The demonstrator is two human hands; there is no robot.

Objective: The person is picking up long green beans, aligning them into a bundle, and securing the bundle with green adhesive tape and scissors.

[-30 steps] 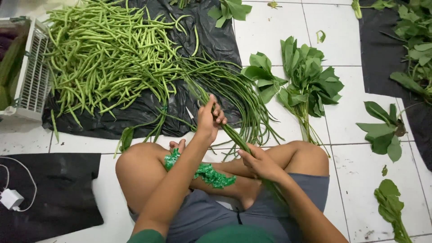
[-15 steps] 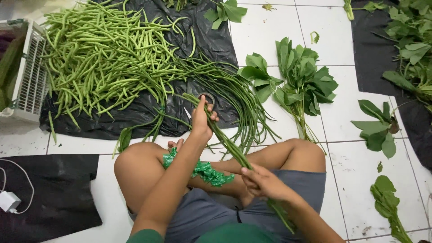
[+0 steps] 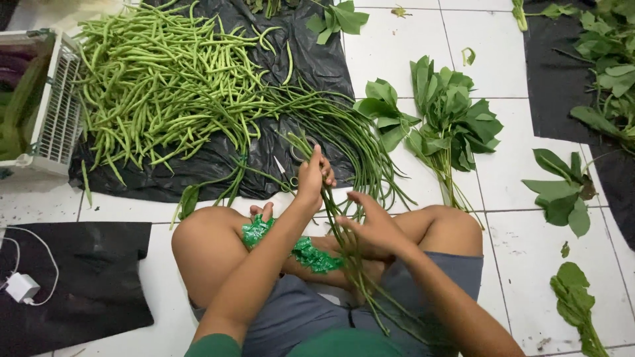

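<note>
Far left of frame: white crate (image 3: 56, 119) at the edge, a charger (image 3: 22, 287) with its cable on the floor below it. Nothing there has shifted.

Upper left to centre: big heap of green beans (image 3: 159, 86) on the black plastic sheet (image 3: 218, 165), undisturbed over the last second.

Centre: my left hand (image 3: 312, 177) is up at the lower edge of the sheet, fingers closed around the upper part of a small bunch of long beans (image 3: 347, 251). It sat a little lower and nearer my knee a second ago; now it has slid up the stems toward their far ends. A green crinkly strip (image 3: 311, 254) lies across my lap, touching my leg, unmoved.

Just right of centre: my right hand (image 3: 374, 228) has come back up. Half a second ago it was lower, down by my shorts; now it is just beside the left, fingers curled loosely round the same bunch, thumb side hidden, so I cannot tell how tight the grip is. The bunch runs diagonally from the sheet down over my crossed legs to the bottom of the frame. My reading: both hands are now gathering the stems into one line, evening them up.

Right: leafy greens (image 3: 450, 119) on the white tile floor (image 3: 522, 258), more loose leaves at the far right, all unchanged.
</note>
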